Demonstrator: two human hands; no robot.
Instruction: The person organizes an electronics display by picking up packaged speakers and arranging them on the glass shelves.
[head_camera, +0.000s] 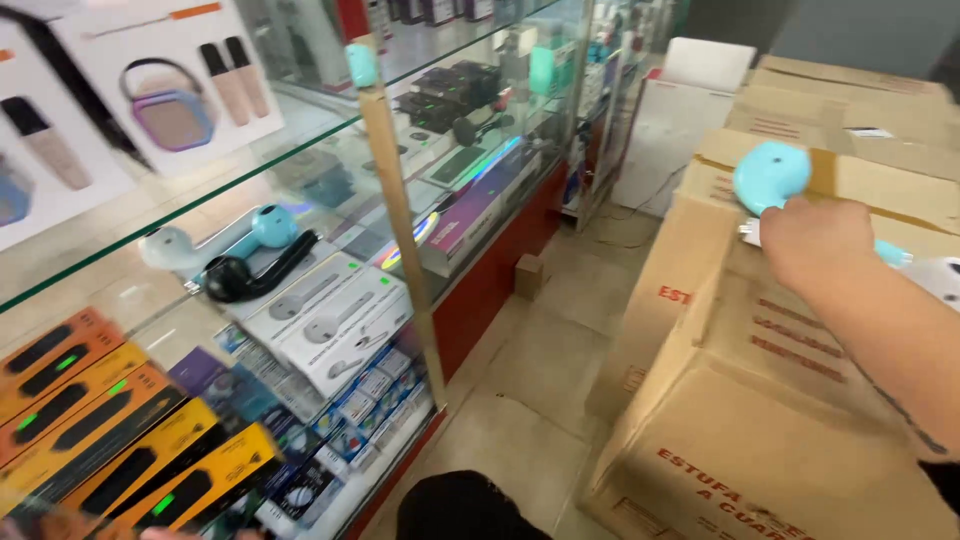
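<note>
Here, a large turquoise earbud-shaped gadget (771, 174) is held in the right hand (815, 240), whose fingers are closed around its stem above the stacked cardboard boxes (760, 420) at the right. Red lettering is printed on the brown box fronts, and strips of tape are seen along their top flaps. The left hand is not shown in the view.

At the left, a glass display case (400, 215) with a tan upright frame is filled with packaged goods. On its middle shelf, three more earbud-shaped gadgets are laid together: a white one (168, 247), a turquoise one (272, 224) and a black one (232, 277). Just beside them, white flat boxes (340, 320) bearing grey pictures of the same shape are stacked. At the lower left, orange and yellow boxes (120, 440) with black oblong pictures are ranged in a slanted row. A white poster (165, 75) showing a purple speaker and pink microphones is leaned at the top left. A pale tiled floor (520, 400) is seen between case and boxes.
</note>
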